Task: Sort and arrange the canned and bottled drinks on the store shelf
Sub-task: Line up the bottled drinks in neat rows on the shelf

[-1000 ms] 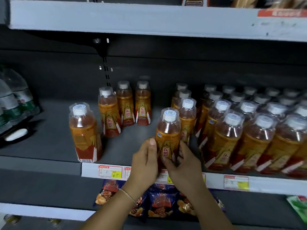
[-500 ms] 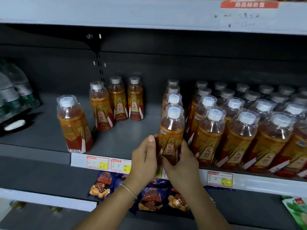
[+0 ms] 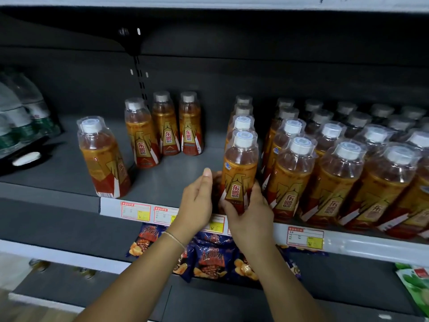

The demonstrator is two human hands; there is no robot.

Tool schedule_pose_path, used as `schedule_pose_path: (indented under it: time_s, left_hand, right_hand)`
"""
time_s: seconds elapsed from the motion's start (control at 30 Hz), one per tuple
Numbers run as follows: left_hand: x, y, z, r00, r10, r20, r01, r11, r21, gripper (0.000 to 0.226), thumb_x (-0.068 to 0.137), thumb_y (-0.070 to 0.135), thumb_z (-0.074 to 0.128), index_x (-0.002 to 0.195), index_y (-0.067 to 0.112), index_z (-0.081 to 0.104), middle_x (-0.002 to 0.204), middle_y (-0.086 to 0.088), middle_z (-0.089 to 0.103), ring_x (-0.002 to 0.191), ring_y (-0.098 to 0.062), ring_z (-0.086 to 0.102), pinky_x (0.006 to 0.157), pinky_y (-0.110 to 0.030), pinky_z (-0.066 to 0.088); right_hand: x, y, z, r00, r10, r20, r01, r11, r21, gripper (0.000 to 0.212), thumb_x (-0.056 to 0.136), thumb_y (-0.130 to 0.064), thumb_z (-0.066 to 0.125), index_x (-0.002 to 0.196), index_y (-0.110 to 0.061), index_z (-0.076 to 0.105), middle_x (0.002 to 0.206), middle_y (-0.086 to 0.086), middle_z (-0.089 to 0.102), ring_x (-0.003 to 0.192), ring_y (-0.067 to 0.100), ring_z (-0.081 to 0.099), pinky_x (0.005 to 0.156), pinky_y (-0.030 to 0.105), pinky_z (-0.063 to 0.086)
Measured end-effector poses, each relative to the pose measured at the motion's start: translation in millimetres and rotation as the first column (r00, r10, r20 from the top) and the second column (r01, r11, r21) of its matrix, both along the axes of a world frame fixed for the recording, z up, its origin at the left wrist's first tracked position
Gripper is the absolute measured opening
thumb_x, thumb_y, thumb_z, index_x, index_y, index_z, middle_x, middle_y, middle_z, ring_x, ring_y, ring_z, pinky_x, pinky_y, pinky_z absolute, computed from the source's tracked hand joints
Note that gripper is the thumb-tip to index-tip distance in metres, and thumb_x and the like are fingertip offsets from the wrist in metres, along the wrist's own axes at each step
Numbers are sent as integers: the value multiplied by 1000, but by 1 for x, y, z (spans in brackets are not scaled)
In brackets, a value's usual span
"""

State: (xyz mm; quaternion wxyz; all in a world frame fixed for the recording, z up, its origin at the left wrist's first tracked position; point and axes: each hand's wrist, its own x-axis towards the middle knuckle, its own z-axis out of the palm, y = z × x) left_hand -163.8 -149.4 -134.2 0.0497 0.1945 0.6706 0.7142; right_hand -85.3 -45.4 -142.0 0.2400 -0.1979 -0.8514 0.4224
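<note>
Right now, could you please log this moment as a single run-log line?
left hand: holds front bottle | right hand: grips front bottle | state: upright, at front of its row

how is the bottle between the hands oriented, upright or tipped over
Upright: the held bottle has its white cap on top and its base low between the left hand and right hand.

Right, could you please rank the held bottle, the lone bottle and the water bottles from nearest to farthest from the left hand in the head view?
1. The held bottle: touching the left hand, just to its right.
2. The lone bottle: at the front of the shelf, further left.
3. The water bottles: far left end.
</note>
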Motion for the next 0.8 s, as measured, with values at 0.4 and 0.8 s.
schedule_pose_path:
  time_s: [0.4,0.8]
  left_hand:
    - [-50,29,20,981,183,65,-188,979,78,37,104,29,41,100,5,68,103,-18,71,100,-32,66,96,-47,51]
    - [-110,71,30,877,-330,350,252,935,251,55,102,54,29,125,16,61,124,-8,67,117,-23,62,110,-43,40]
  right_hand:
    - [2,-1,5,997,-16,70,13,999,44,89,88,-44,70,157,-17,21,145,1,49,128,10,49,98,14,29]
    - [21,-2,5,988,-73,135,34,962,272,60,98,-38,55,150,-13,38,138,5,56,128,19,50,102,22,38]
